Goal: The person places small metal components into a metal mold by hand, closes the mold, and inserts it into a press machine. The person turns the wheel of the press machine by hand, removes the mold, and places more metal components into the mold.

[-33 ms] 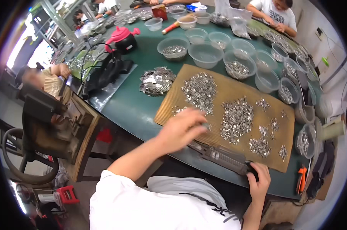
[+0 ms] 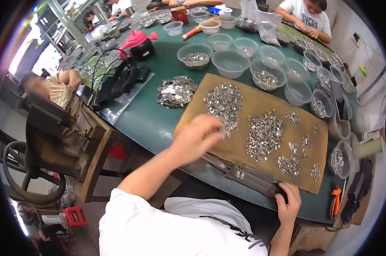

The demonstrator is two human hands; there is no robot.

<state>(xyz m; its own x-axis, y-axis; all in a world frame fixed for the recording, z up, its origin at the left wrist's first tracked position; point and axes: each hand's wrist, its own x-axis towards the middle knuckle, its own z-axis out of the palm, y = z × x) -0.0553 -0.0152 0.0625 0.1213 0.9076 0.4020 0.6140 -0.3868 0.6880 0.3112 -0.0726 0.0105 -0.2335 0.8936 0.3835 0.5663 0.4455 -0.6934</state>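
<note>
My left hand [image 2: 196, 138] hovers over the near left part of a ribbed brown board [image 2: 193, 109]. Its thumb and fingers are pinched around something small and greyish, too blurred to name. Just beyond lies a heap of small shiny metal pieces [image 2: 223, 102], with a second heap [image 2: 264, 135] to its right. At the table's near edge lies a long dark metal fixture [image 2: 248, 176] with a ridged middle. My right hand [image 2: 290, 197] wraps round the black end of this fixture, fingers closed. Smaller piles of metal pieces [image 2: 289, 165] sit on the board's right side.
Clear plastic bowls [image 2: 230, 63], several holding metal pieces, line the board's far and right sides. Left of it are a bagged metal heap [image 2: 176, 91], a pink-and-black pot [image 2: 138, 45] and a black cable bundle [image 2: 120, 81]. Orange-handled pliers [image 2: 336, 200] lie right. Co-workers sit around.
My left hand has shifted slightly left and toward me, its fingertips moving away from the second heap. My right hand stays on the fixture's end.
</note>
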